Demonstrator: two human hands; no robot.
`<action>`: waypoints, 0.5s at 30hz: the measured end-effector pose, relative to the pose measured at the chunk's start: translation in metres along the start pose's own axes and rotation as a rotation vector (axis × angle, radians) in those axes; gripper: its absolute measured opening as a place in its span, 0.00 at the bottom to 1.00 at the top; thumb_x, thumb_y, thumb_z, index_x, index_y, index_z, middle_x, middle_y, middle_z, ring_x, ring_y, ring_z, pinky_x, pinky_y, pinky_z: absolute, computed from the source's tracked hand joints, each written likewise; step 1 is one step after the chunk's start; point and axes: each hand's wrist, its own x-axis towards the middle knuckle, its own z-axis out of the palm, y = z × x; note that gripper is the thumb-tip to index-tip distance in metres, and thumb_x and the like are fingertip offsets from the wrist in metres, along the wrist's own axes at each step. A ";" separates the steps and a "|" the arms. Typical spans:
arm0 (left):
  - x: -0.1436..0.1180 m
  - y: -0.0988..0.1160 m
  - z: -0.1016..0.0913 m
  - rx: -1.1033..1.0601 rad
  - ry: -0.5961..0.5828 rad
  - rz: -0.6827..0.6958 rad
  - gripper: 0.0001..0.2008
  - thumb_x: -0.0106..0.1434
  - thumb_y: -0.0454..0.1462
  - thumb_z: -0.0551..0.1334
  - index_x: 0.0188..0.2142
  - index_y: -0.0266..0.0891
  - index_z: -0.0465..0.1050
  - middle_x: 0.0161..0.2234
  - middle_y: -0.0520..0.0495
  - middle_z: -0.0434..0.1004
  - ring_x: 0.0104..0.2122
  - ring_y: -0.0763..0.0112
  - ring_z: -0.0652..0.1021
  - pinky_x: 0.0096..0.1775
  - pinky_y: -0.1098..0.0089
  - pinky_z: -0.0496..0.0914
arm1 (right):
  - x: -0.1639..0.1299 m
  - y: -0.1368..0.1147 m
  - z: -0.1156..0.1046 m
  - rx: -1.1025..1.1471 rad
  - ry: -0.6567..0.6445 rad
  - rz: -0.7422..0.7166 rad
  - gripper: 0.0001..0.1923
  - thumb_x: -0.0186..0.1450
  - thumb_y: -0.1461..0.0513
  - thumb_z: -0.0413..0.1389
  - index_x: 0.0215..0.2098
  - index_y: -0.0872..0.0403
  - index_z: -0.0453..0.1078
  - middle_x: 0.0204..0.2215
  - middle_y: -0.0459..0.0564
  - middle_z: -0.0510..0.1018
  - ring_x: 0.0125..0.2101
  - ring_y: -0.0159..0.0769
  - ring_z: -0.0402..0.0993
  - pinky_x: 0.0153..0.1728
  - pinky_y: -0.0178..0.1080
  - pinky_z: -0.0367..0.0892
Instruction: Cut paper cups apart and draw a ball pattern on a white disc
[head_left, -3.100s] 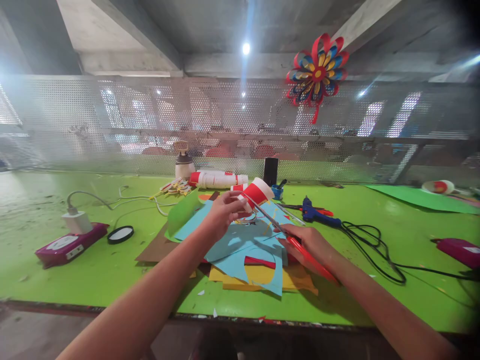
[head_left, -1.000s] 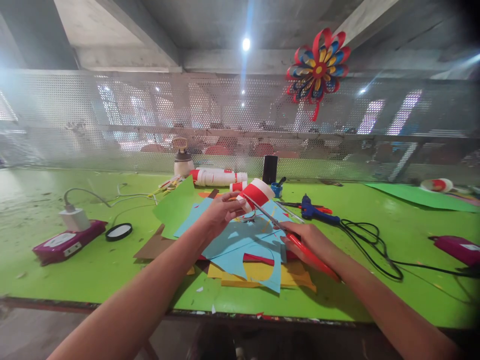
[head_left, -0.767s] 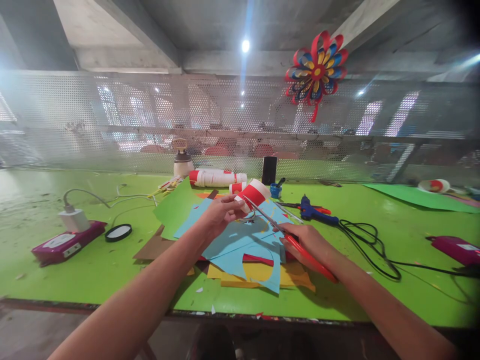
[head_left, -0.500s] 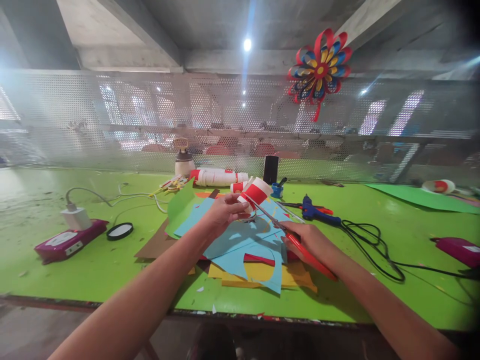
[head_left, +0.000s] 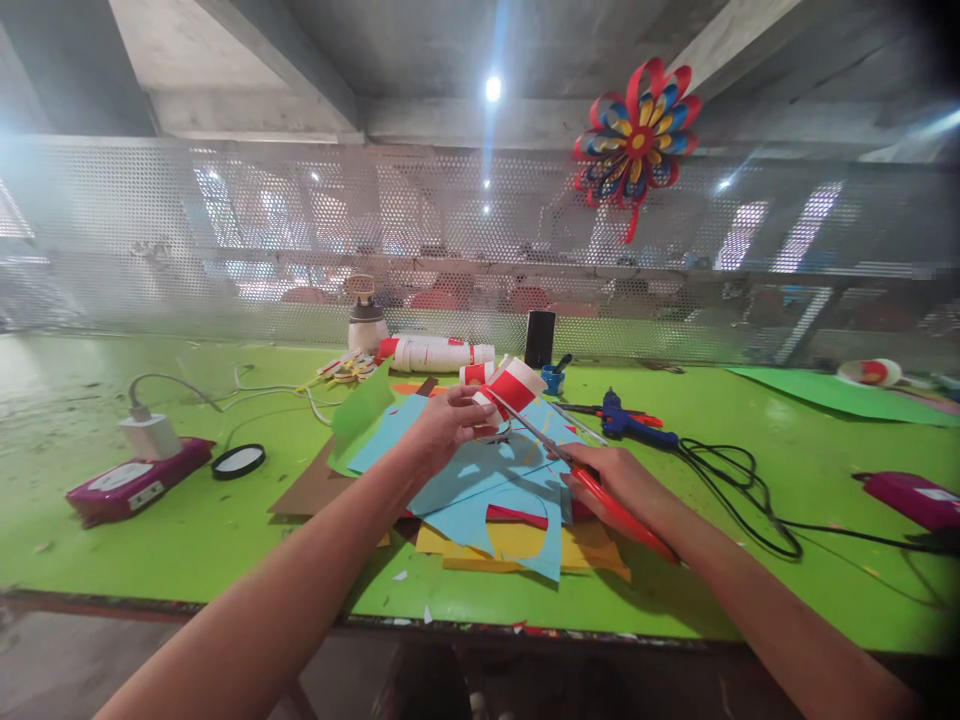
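My left hand (head_left: 450, 418) is closed on a red and white paper cup (head_left: 519, 384), which is tilted and partly cut. In my right hand (head_left: 604, 480) is a pair of scissors (head_left: 621, 512) with red handles, its blades reaching up and left against the cup. Whether the blades are apart is too small to tell. Below both hands lie blue paper sheets (head_left: 480, 487), one with a rounded cut-out, over yellow paper (head_left: 592, 550) and brown paper (head_left: 315, 485). A smaller red and white cup piece (head_left: 475, 374) is just behind the held cup.
A blue glue gun (head_left: 630, 425) with a black cable lies to the right. Stacked paper cups (head_left: 442, 354), a spray bottle (head_left: 367, 325) and a small blue pot (head_left: 553, 379) are at the back. On the left are a purple power strip (head_left: 142, 487) and a round black-rimmed disc (head_left: 238, 461).
The view has shifted very slightly. Both hands, the cup and the scissors hold nearly the same position as before.
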 end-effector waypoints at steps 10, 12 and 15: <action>0.002 0.002 -0.004 -0.015 0.051 -0.030 0.18 0.52 0.30 0.70 0.42 0.32 0.72 0.35 0.38 0.80 0.34 0.61 0.80 0.43 0.58 0.73 | 0.001 0.000 -0.003 -0.017 -0.069 0.013 0.16 0.59 0.62 0.51 0.41 0.55 0.77 0.31 0.53 0.83 0.31 0.48 0.79 0.32 0.41 0.69; 0.003 0.003 -0.005 -0.003 0.067 -0.024 0.19 0.51 0.30 0.70 0.42 0.32 0.72 0.34 0.40 0.80 0.33 0.62 0.80 0.43 0.58 0.73 | 0.001 0.000 -0.004 0.000 -0.082 0.019 0.16 0.60 0.62 0.51 0.42 0.55 0.77 0.33 0.53 0.84 0.33 0.50 0.80 0.33 0.42 0.69; 0.002 0.003 -0.005 0.024 0.067 -0.018 0.20 0.50 0.29 0.71 0.43 0.31 0.72 0.33 0.39 0.80 0.33 0.61 0.80 0.42 0.58 0.73 | 0.002 0.000 -0.005 0.034 -0.098 0.026 0.18 0.62 0.61 0.51 0.46 0.53 0.76 0.39 0.53 0.84 0.38 0.51 0.80 0.38 0.44 0.71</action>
